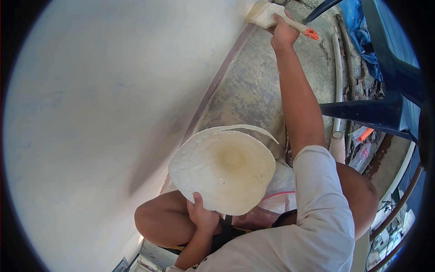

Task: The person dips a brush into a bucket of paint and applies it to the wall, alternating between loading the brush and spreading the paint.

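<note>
My right hand (285,32) reaches far forward and grips a wide paintbrush (263,14) by its pale handle, which ends in an orange tip. The brush head is at the foot of the white wall (99,90), close to the floor. Near my knees, my left hand (202,215) holds a round, shallow, whitish bowl (217,174) by its near rim, thumb inside and fingers hidden underneath. The bowl is tilted toward me, with a yellowish stain at its middle. A loose curved strip (247,128) stands off its far edge.
A brown-painted strip (222,75) runs along the wall's base beside the stained concrete floor (247,88). Dark blue chair legs (362,110) stand close on the right of my arm. Beyond lie a white pipe (338,77), blue plastic sheeting (355,22) and a clear bottle (360,156).
</note>
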